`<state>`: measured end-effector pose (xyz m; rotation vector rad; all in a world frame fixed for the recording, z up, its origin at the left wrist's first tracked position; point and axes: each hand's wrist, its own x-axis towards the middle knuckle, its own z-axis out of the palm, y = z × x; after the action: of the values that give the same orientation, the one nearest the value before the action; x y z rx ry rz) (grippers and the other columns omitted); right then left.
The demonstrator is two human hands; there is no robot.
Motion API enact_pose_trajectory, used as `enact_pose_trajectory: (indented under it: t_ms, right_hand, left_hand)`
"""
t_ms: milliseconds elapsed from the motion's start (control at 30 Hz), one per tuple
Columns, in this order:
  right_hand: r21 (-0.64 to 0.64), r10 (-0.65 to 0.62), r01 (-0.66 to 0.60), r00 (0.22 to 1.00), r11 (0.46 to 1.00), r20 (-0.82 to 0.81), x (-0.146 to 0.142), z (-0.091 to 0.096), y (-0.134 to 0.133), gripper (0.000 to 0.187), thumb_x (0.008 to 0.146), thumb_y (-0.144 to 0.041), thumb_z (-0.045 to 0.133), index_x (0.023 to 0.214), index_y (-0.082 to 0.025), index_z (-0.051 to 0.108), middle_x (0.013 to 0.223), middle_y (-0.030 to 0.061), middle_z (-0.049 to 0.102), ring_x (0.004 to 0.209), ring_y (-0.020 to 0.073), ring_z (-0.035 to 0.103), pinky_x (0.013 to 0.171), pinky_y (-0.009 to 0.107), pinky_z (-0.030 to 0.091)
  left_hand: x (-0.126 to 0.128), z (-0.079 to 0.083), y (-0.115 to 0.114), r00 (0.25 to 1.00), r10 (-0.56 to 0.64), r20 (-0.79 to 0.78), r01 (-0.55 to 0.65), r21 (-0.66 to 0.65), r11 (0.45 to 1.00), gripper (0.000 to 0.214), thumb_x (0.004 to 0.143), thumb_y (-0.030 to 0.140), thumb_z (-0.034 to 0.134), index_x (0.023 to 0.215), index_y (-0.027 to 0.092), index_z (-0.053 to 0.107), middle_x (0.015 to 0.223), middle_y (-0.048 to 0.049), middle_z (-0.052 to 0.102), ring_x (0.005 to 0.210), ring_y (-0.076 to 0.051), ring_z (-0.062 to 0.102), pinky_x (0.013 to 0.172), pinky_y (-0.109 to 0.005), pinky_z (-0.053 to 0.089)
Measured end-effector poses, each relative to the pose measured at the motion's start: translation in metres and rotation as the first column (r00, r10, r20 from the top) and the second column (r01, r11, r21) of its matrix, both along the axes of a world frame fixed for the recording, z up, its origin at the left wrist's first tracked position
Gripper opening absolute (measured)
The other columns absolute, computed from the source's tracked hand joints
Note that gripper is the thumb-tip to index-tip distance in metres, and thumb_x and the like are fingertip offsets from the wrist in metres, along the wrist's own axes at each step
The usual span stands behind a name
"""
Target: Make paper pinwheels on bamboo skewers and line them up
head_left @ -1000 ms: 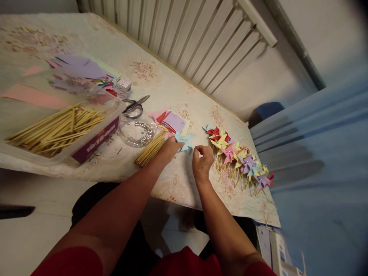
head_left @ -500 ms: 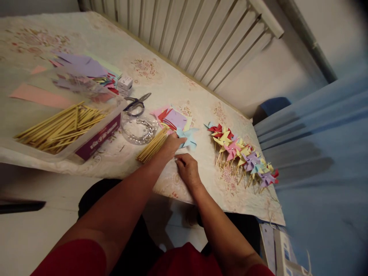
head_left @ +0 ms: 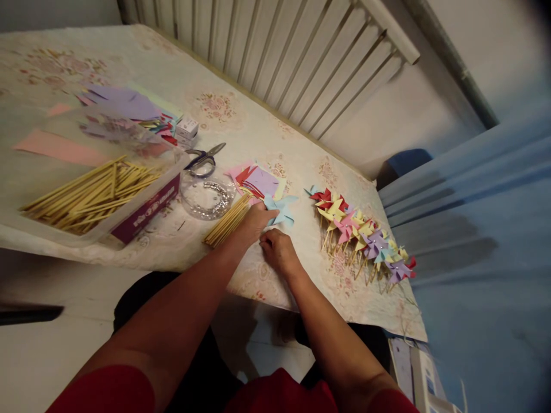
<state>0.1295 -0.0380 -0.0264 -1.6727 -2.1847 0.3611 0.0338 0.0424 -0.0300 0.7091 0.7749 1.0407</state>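
A light blue paper pinwheel [head_left: 282, 210] is pinched by its near left edge in my left hand [head_left: 255, 222]. Just below it, close to the table, my right hand [head_left: 279, 250] has its fingers curled together; whatever they hold is too small to make out. Left of my hands lies a bundle of thin wooden sticks [head_left: 226, 222]. Behind it is a small stack of coloured paper pieces [head_left: 262, 181]. A round clear dish [head_left: 208, 198] of small silvery pins stands beside the sticks. Off to the right, several finished pinwheels [head_left: 346, 225] on sticks lie in a row.
A clear plastic box [head_left: 148, 215] full of sticks stands at the left. Scissors [head_left: 205, 160] lie behind the dish, near small white boxes [head_left: 186, 128] and purple paper sheets [head_left: 124, 103]. A radiator [head_left: 267, 63] runs along the back edge; a blue curtain [head_left: 473, 229] hangs at right.
Both hands stay nearly where they were, with the blue pinwheel still in the left. The right hand's fingers have curled a little more. The camera view has shifted slightly.
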Motion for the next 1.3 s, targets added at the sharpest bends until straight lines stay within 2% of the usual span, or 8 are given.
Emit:
enact_pose_trajectory:
  t_ms: [167,333,600,733,867,1000,1100,1300]
  right_hand:
    - [-0.014,0.029,-0.029,0.999,0.999,-0.022,-0.003,0.003,0.001,0.021,0.076,-0.003,0.052,0.065,-0.020,0.055,0.070,0.0001,0.059,0.068,0.0139,0.053,0.066,0.024,0.040]
    - [-0.055,0.049,-0.049,0.999,0.997,-0.013,-0.005,0.005,0.002,0.021,0.077,-0.002,0.052,0.069,-0.019,0.060,0.075,0.0017,0.063,0.072,0.0145,0.057,0.070,0.024,0.042]
    - [-0.027,-0.020,0.027,0.967,0.999,0.256,-0.012,0.003,-0.003,0.019,0.087,-0.010,0.050,0.078,-0.017,0.065,0.084,0.0094,0.067,0.075,0.0184,0.059,0.069,0.028,0.044]
    - [-0.007,-0.061,0.066,0.958,0.998,0.280,-0.014,0.001,-0.006,0.015,0.087,-0.012,0.052,0.079,-0.017,0.064,0.084,0.0094,0.067,0.072,0.0183,0.058,0.068,0.028,0.043]
    - [0.014,-0.108,0.107,0.977,0.994,0.184,-0.014,0.001,-0.011,0.012,0.082,-0.010,0.055,0.077,-0.018,0.063,0.080,0.0074,0.066,0.071,0.0177,0.058,0.068,0.028,0.043]
    - [0.015,-0.169,0.170,0.984,0.985,-0.051,-0.010,0.006,-0.022,0.014,0.077,-0.009,0.054,0.069,-0.020,0.060,0.070,0.0019,0.064,0.066,0.0151,0.056,0.065,0.026,0.043]
    - [0.008,-0.237,0.245,0.946,0.970,-0.221,-0.001,0.017,-0.028,0.013,0.075,-0.013,0.055,0.067,-0.020,0.060,0.064,-0.0015,0.061,0.058,0.0131,0.053,0.058,0.024,0.041]
    - [0.213,-0.288,0.385,0.880,0.898,-0.378,0.019,0.045,-0.013,0.009,0.080,-0.024,0.058,0.074,-0.019,0.064,0.066,-0.0017,0.061,0.060,0.0136,0.054,0.060,0.026,0.044]
  left_hand:
    - [0.001,-0.004,0.001,0.999,-0.027,0.017,0.027,0.013,1.000,0.030,0.056,0.023,0.076,0.084,0.011,0.072,0.070,-0.0035,0.070,0.073,-0.019,0.064,0.068,-0.028,0.049]
    - [0.002,-0.005,0.002,0.998,-0.040,0.051,0.038,0.039,0.998,0.031,0.056,0.025,0.075,0.084,0.011,0.071,0.073,-0.0037,0.071,0.070,-0.018,0.063,0.067,-0.028,0.049]
    - [-0.002,0.004,-0.002,0.999,-0.038,0.027,0.037,0.049,0.998,0.033,0.055,0.028,0.077,0.083,0.012,0.070,0.073,-0.0034,0.070,0.072,-0.018,0.063,0.069,-0.028,0.048]
    - [-0.004,0.008,-0.003,0.998,-0.054,0.019,0.053,0.061,0.997,0.032,0.057,0.028,0.077,0.084,0.011,0.071,0.072,-0.0026,0.069,0.071,-0.016,0.061,0.068,-0.027,0.048]
    - [-0.004,0.009,-0.003,0.999,-0.052,0.015,0.051,0.056,0.997,0.028,0.058,0.027,0.076,0.079,0.011,0.069,0.069,-0.0017,0.067,0.067,-0.014,0.059,0.064,-0.025,0.046]
    - [-0.003,0.007,-0.002,0.997,-0.056,0.044,0.052,0.071,0.996,0.027,0.058,0.026,0.076,0.080,0.011,0.069,0.071,-0.0015,0.067,0.067,-0.013,0.058,0.065,-0.024,0.045]
    - [-0.002,0.004,-0.002,0.997,-0.060,0.051,0.056,0.077,0.995,0.029,0.059,0.026,0.076,0.083,0.012,0.071,0.072,-0.0018,0.068,0.071,-0.015,0.060,0.069,-0.026,0.047]
    - [-0.005,0.013,-0.005,0.994,-0.089,0.062,0.083,0.090,0.993,0.034,0.056,0.027,0.077,0.085,0.010,0.072,0.073,-0.0025,0.070,0.069,-0.016,0.061,0.070,-0.028,0.047]
